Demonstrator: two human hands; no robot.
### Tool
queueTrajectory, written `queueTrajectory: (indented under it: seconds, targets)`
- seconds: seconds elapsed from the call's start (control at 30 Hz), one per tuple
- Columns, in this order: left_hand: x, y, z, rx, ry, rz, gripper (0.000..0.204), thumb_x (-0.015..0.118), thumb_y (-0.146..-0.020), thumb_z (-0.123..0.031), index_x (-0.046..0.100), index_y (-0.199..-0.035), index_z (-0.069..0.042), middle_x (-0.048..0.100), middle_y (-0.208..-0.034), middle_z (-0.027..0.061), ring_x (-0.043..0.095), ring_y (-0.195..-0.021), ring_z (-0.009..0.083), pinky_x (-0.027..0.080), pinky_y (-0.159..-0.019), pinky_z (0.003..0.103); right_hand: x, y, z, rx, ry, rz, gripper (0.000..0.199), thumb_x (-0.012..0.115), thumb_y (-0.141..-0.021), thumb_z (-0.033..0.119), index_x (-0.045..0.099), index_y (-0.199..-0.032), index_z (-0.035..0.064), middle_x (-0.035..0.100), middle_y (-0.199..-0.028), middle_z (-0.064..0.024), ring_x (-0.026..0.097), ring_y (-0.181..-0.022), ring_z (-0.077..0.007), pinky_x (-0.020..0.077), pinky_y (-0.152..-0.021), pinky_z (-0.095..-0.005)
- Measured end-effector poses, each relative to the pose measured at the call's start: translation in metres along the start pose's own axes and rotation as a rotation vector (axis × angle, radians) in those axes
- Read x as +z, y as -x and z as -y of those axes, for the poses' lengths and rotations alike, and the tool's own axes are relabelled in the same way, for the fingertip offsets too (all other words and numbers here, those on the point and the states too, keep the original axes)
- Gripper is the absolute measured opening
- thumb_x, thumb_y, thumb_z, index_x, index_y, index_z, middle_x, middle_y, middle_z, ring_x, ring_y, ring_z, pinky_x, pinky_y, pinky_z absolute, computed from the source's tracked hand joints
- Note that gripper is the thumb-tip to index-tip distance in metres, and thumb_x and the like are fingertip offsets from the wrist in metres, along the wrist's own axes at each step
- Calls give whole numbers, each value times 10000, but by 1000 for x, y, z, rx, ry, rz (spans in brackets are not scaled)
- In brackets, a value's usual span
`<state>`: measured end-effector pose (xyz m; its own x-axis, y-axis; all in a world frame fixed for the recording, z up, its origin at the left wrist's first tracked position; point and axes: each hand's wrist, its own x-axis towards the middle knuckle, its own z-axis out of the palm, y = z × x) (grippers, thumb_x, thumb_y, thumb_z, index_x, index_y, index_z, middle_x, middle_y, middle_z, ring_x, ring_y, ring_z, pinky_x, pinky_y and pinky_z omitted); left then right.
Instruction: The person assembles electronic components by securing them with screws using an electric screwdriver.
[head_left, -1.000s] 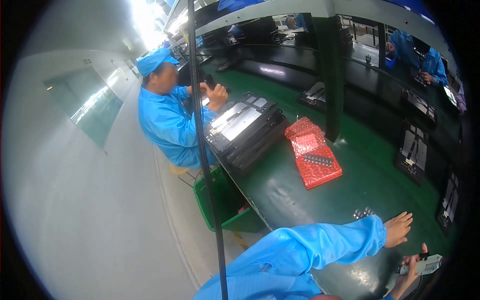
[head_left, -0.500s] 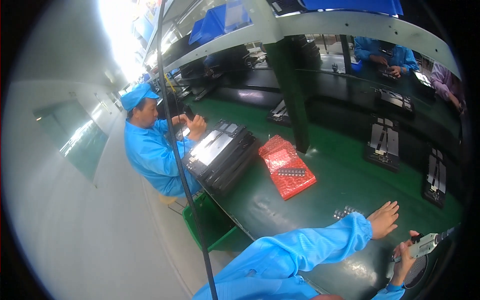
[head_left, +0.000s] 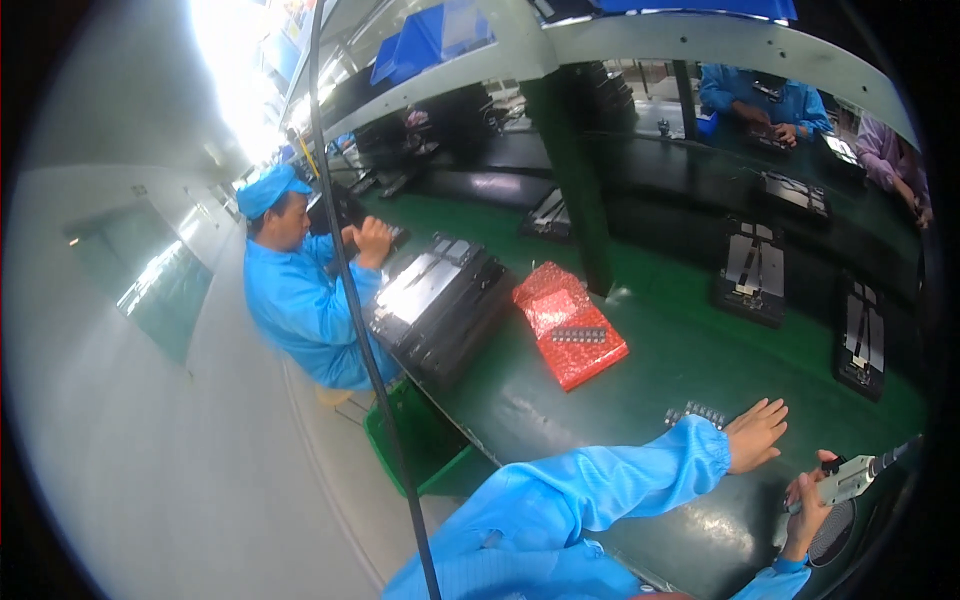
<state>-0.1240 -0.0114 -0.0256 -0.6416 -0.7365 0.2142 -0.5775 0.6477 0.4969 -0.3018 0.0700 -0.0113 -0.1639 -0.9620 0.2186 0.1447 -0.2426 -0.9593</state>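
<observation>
My left hand (head_left: 757, 436) lies palm down on the green bench top (head_left: 640, 440), its fingers stretched out. It holds nothing. Small dark and silvery parts (head_left: 697, 412) lie in short rows beside its wrist, partly behind the blue sleeve. My right hand (head_left: 806, 510), near the lower right edge, is wrapped round a pale electric screwdriver (head_left: 850, 480) with a black lever. The tool's dark narrow end points up and to the right; its other end is hidden by the hand. A round dark mesh disc (head_left: 833, 533) shows beneath that hand.
A red bubble-wrap pouch (head_left: 590, 365) bears a strip of small parts (head_left: 578, 335). Flat black devices (head_left: 755, 270) line the far side. A co-worker (head_left: 310, 290) sits left behind stacked devices (head_left: 440, 310). A post (head_left: 570, 190), hanging black cable (head_left: 365, 330) and green bin (head_left: 415, 450) stand about.
The whole view has shifted slightly. My left hand stays flat on the bench and my right hand keeps hold of the screwdriver. The co-worker at left has moved their raised hands a little.
</observation>
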Motion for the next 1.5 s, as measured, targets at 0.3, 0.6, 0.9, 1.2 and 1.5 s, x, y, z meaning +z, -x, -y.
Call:
queueTrajectory:
  seconds: [0.3, 0.6, 0.9, 1.2, 1.5]
  targets:
    - [12, 11, 4, 59, 92, -117, 468, 555, -827, -240, 489, -1177, 63, 370, -1330, 226, 250, -1312, 333, 153, -1102, 439, -13, 0, -9, -42, 90, -100, 479, 612, -777, 82, 430, -1213, 7, 446, -675, -12, 441, -544, -79, 328, -456, -173]
    - [-21, 16, -11, 4, -48, 124, 401, 606, -777, -244, 572, -1052, 46, 461, -1237, 206, 355, -1241, 309, 248, -1053, 430, -23, -3, -7, -34, 51, 22, 489, 579, -822, 60, 391, -1270, 9, 404, -692, 15, 367, -523, -49, 337, -522, -192]
    - [-278, 119, 32, 43, -340, -856, 112, 560, -753, -89, 607, -828, -20, 602, -670, 146, 613, -585, 279, 491, -516, 363, -29, -2, -1, -78, 118, -93, 470, 603, -800, 64, 429, -1232, 2, 386, -662, 31, 356, -516, -46, 331, -512, -193]
    - [-538, 196, 127, -634, -793, -1056, 475, 544, -749, -155, 526, -1198, -1, 661, -704, 150, 656, -568, 222, 522, -731, 309, -14, 7, 7, 15, 76, -275, 385, 622, -769, 0, 495, -1131, -40, 528, -812, -63, 480, -629, -126, 421, -564, -253]
    - [-619, 179, 209, -832, -866, -980, 517, 570, -742, -289, 544, -1188, -29, 552, -1168, 203, 513, -1106, 345, 372, -986, 369, 28, -5, 34, 79, 157, -586, 257, 661, -753, 8, 566, -979, -70, 605, -865, -139, 576, -693, -204, 498, -593, -315]
